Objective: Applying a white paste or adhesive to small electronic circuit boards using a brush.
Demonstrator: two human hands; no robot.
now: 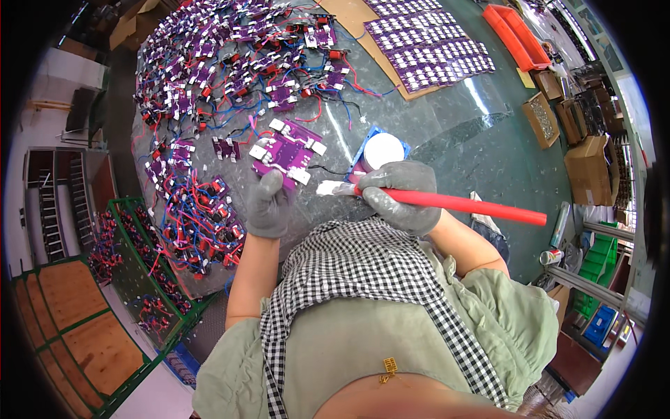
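My left hand point(268, 206), in a grey glove, grips a purple circuit board point(287, 153) by its near edge. White connectors or blobs sit at the board's corners. In my gloved right hand point(405, 195) is a brush with a long red handle point(474, 204); its tip point(335, 188) carries white paste and points left, a little apart from the board. Just beyond my right hand a round tub of white paste point(384, 150) stands on a blue holder point(368, 145).
Many purple boards with red and blue wires point(209, 63) cover the table's left side. Panels of unsplit boards point(426, 45) lie on cardboard at the back. An orange-red tray point(515, 36) and cardboard boxes point(590, 171) are at right. A green-framed rack point(125, 279) stands at left.
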